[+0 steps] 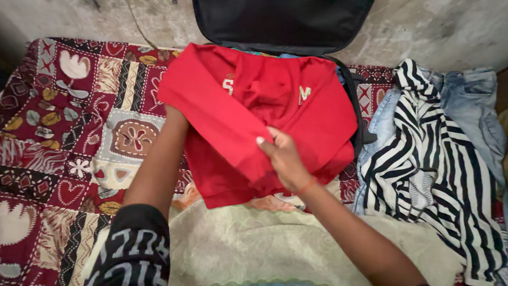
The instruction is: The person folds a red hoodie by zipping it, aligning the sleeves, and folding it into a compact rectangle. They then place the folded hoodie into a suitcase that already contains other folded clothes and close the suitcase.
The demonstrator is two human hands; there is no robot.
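Item 1: patchwork bedspread, maroon with leaf, heart and flower panels, lying far to the left of the fingers and running under everything else.

Item 2: left hand, reaching forward from a dark sleeve with pale lettering. Its fingers are tucked under the left edge of the garment and hidden there, so whether they are spread or pinching cannot be told.

Item 3: red garment, a soft sweatshirt-like top with pale lettering on the chest, lying half folded over the open suitcase and drooping toward the person. 1 sleeve or side panel is being drawn across the front.

Item 4: right hand, with a thin orange band at the wrist. Its fingers are pressing together and pinching the edge of the folded red panel, thumb on top.

Item 5: black suitcase, lid standing open, beyond the fingers and partly covered by the red cloth.

Item 6: pale green cloth, lying near the person, below both hands.

Item 7: striped black-and-white garment, heaped well to the right of the fingers on blue jeans.

Handling note: the fold is likely to come out neatest if both hands are keeping the cloth taut and the pinched edge is being laid straight along the body, smoothing wrinkles before letting go.
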